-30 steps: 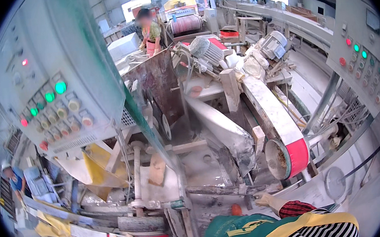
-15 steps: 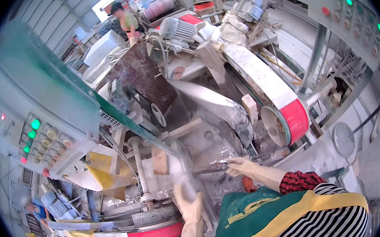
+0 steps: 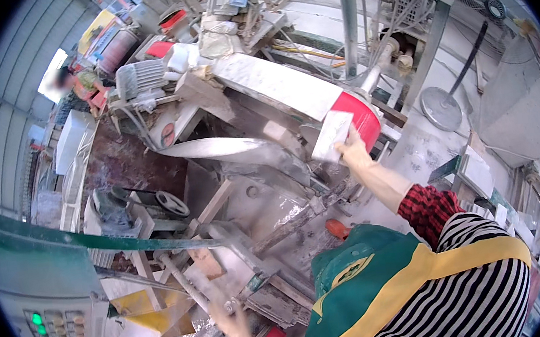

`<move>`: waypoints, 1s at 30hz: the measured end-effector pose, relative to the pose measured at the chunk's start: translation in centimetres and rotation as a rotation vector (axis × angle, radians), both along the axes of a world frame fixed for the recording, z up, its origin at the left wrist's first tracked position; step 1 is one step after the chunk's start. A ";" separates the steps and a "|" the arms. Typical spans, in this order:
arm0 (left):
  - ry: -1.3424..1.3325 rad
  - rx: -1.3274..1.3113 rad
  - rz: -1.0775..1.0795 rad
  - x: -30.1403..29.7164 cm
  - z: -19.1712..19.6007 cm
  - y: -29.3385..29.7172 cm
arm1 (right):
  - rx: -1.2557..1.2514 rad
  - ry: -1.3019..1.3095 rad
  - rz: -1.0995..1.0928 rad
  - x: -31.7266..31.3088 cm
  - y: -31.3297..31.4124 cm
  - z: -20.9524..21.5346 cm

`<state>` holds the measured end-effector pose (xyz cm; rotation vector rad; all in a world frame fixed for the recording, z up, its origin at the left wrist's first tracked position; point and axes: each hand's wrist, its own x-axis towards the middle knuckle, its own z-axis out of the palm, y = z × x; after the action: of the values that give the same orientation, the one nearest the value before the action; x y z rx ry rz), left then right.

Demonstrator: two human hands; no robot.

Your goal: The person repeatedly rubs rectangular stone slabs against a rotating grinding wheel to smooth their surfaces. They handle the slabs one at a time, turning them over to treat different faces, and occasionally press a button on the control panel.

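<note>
At the end of a machine with a white and red guard (image 3: 360, 116), my right hand (image 3: 355, 153) is closed on the edge of a flat white rectangular tile (image 3: 331, 137). The tile is tilted just in front of the red guard end. My left hand (image 3: 230, 317) is low on the left, beside a dusty metal rod (image 3: 183, 279). Motion smears its fingers, so their pose is unclear. A green apron (image 3: 352, 265) with a yellow strap lies between my two arms.
A green control box (image 3: 56, 322) with lit buttons stands at left. A wet grey trough (image 3: 274, 211) and a handwheel (image 3: 172, 204) lie ahead. A metal disc on a rod (image 3: 441, 109) is at right. Another person (image 3: 83, 86) stands far left.
My view has swung to the right. The right hand has moved forward to the red guard and now holds a white tile. The left hand has moved left and is blurred.
</note>
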<state>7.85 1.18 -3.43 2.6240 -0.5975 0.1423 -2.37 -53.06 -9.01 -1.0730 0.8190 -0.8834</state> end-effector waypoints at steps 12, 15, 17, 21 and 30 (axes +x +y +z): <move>-0.698 0.898 0.495 -11.6 -13.5 21.9 | -0.144 0.492 -0.215 3.2 -11.6 -7.2; -0.716 0.983 0.430 -12.9 -13.5 22.3 | -0.197 0.655 -0.267 3.5 -10.6 -5.8; -0.730 0.938 0.448 -12.7 -12.2 19.3 | -0.147 0.548 -0.244 3.3 -10.9 -5.7; -0.750 0.914 0.451 -12.3 -12.3 19.0 | -0.239 0.708 -0.268 3.1 -12.2 -6.6; -0.783 0.926 0.729 -12.2 -8.3 11.5 | 0.262 0.694 0.006 3.6 -11.6 -0.6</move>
<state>-4.40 12.71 -11.73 3.5155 0.2098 1.4664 1.23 -64.62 -9.64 -1.1532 1.4600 -0.3663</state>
